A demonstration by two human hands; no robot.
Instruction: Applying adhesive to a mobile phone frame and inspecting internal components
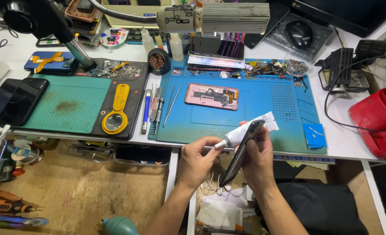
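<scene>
My right hand (257, 162) holds a dark phone part (241, 152) edge-on, tilted upright, together with a white glue tube (250, 129). My left hand (197, 159) pinches the tube's nozzle end (220, 143) with fingertips. Both hands hover just off the front edge of the blue work mat (262, 109). On the mat lies an opened pink phone body (211, 96) with its insides showing.
Tweezers and screwdrivers (158, 106) lie at the mat's left edge. A green mat (67, 104) with a yellow magnifier (116, 117) and dark phones (12, 100) sits left. A lamp head (228, 17) hangs above. Red container (378, 119) at right; open drawers below.
</scene>
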